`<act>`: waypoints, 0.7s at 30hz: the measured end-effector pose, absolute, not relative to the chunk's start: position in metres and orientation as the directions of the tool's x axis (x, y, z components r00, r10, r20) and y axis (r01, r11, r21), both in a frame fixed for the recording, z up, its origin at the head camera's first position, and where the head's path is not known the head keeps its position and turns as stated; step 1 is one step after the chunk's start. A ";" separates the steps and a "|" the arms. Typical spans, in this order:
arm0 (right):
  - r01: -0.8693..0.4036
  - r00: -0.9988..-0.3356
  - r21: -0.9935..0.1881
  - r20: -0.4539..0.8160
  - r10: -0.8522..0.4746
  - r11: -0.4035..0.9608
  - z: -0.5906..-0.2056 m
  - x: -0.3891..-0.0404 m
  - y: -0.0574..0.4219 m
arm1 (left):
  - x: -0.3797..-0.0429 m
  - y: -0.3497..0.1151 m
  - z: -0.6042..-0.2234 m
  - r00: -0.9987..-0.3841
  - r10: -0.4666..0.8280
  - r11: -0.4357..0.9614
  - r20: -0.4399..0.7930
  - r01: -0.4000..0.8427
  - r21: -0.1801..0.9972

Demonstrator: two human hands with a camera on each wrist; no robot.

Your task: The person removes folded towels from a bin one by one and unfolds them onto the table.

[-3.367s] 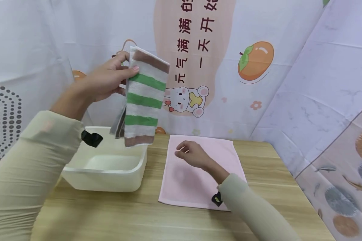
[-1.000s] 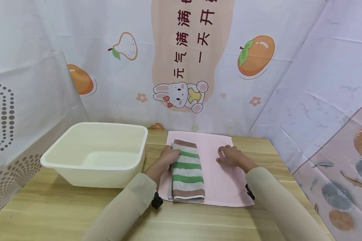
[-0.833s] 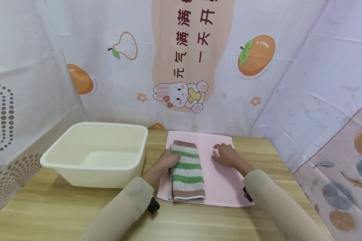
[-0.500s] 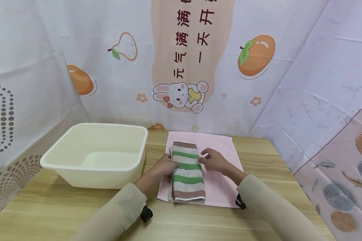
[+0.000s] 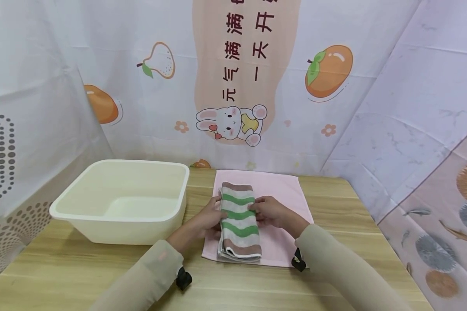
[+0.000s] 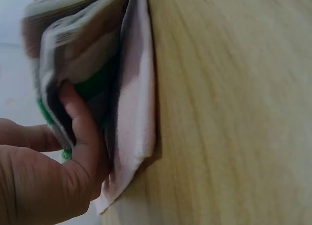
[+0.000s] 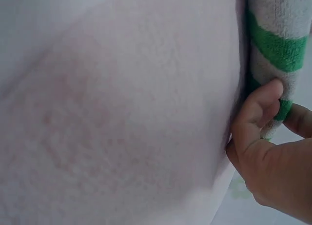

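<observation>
A folded towel (image 5: 240, 224) with green, white and brown stripes lies lengthwise over the left part of a flat pink towel (image 5: 284, 185). My left hand (image 5: 210, 218) pinches its left long edge, thumb on top and fingers under the layers, as the left wrist view shows of the striped towel (image 6: 92, 64). On the opposite edge my right hand (image 5: 272, 211) pinches the striped towel (image 7: 280, 44) between thumb and fingers. Its surface ripples between the two hands, and the near end bulges up in loose layers.
A cream plastic basin (image 5: 120, 218) stands on the wooden table (image 5: 140, 276) to the left of the towels. Behind the table hangs a printed curtain (image 5: 140, 108), and another cloth (image 5: 412, 142) slopes down on the right.
The striped towel, earlier held up over the basin by my left hand, lies on the pink towel. My right hand has moved left to its right edge and grips it; the cloth has buckled slightly.
</observation>
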State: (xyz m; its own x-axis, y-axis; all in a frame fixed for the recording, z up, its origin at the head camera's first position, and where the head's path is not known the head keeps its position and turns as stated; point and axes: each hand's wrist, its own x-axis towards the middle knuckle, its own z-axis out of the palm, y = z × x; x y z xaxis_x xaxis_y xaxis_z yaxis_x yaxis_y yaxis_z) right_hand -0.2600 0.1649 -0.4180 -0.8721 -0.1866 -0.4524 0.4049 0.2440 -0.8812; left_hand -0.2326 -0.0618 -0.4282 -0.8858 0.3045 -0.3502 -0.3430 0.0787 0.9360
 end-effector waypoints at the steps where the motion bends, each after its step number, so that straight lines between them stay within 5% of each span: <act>1: 0.413 -0.870 -0.880 -0.457 -0.187 0.234 -0.418 -0.260 0.164 | -0.233 -0.062 -0.428 -0.889 0.300 0.072 -0.347 -0.341 0.937; 6: 0.408 -0.874 -0.887 -0.448 -0.190 0.214 -0.417 -0.257 0.163 | -0.233 -0.065 -0.426 -0.918 0.235 0.042 -0.318 -0.317 0.947; 12: 0.315 -0.900 -0.878 -0.397 -0.182 0.360 -0.417 -0.254 0.160 | -0.228 -0.071 -0.425 -0.940 0.144 0.197 -0.310 -0.279 0.940; 16: 0.169 -0.942 -0.823 -0.297 -0.158 0.542 -0.415 -0.253 0.155 | -0.224 -0.075 -0.426 -0.940 0.137 0.211 -0.312 -0.280 0.937; 21: -0.209 -0.957 -0.589 -0.041 -0.287 0.781 -0.408 -0.253 0.143 | -0.220 -0.077 -0.425 -0.933 0.154 0.209 -0.326 -0.292 0.933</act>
